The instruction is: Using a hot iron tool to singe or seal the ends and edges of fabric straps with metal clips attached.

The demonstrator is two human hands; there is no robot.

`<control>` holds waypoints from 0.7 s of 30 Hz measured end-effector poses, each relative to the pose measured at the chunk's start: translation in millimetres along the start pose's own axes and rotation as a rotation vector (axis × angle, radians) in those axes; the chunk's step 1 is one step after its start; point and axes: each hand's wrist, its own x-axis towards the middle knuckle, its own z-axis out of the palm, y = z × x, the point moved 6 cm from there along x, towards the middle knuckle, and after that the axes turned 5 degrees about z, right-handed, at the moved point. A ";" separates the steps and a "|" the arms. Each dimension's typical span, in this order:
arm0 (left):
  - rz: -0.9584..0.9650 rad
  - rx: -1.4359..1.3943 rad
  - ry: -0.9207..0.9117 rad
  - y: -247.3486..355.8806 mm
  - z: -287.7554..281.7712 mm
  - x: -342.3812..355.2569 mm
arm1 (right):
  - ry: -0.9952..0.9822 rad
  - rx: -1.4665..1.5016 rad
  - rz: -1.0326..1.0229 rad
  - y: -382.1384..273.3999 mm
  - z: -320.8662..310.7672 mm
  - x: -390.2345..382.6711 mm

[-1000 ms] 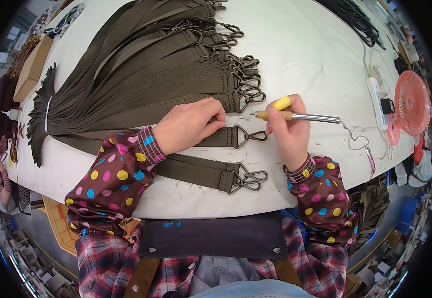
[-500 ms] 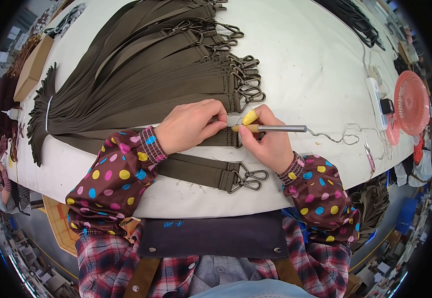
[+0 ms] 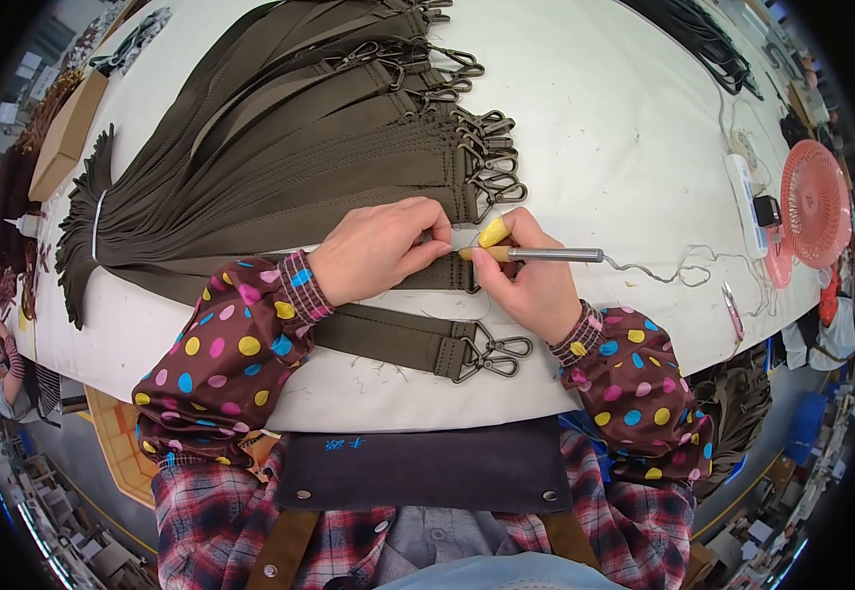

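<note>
My right hand (image 3: 534, 285) grips a pen-shaped corded tool (image 3: 555, 255) with a silver barrel and a tan front part. Yellow covering wraps one of its fingertips, and the tool's tip points left. Opposite it, my left hand (image 3: 378, 248) has thumb and forefinger pinched together over the end of an olive-brown webbing strap (image 3: 435, 275); what lies between the fingertips is too small to make out. Fine thread shows near both hands. Closer to me lies another strap (image 3: 398, 339), ending in a dark metal snap hook (image 3: 501, 356).
A large bundle of straps (image 3: 300, 167), tied with a white band (image 3: 96, 226), fans across the white table (image 3: 605, 147). At right are a pink basket (image 3: 814, 204), a white power strip (image 3: 742, 192), thread snips (image 3: 732, 310) and a grey cord (image 3: 664, 272). A cardboard box (image 3: 68, 133) stands far left.
The hands stay almost in place over the strap end. The pen-shaped tool has shifted very slightly left.
</note>
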 end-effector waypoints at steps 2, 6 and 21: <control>-0.001 -0.001 -0.002 0.0 0.0 0.0 | -0.002 0.001 -0.002 -0.4 0.1 0.1; 0.000 0.013 -0.006 -0.1 0.2 0.1 | 0.009 -0.030 -0.020 -1.6 0.0 0.5; 0.019 0.139 0.114 7.5 -1.1 -1.4 | 0.140 0.399 0.043 5.0 -25.1 -0.5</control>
